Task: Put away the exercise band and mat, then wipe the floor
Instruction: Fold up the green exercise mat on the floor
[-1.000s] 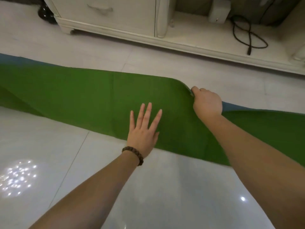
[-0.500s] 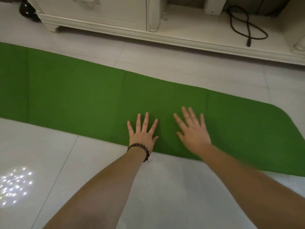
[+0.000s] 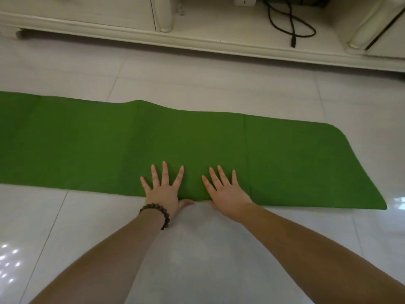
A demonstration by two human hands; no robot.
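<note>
Two hands: both are lying flat on the green mat, side by side, near its front edge.
Left hand [image 3: 163, 189]: I am seeing its fingers spread straight and pressing down on the mat; its grip is open and is curling round nothing, and the thumb is lying at the mat's front edge.
Right hand [image 3: 226, 191]: it is pressing palm-down too, fingers straight and slightly apart, grip open, holding nothing; its heel is sitting at the mat's front edge.
Bracelet [image 3: 158, 215]: a string of dark beads is circling the left wrist.
Mat [image 3: 87, 145]: it is lying flat on the floor, stretching from the left border of the view to a rounded end at the right, with faint crosswise crease lines showing and a slight rise in its far edge.
Floor [image 3: 208, 80]: pale glossy tiles are running under and around the mat, catching light spots at lower left.
Cabinet [image 3: 197, 38]: a cream-coloured low unit is standing beyond the mat, well apart from it.
Cable [image 3: 291, 25]: a dark looped cord is resting on the cabinet's low ledge.
</note>
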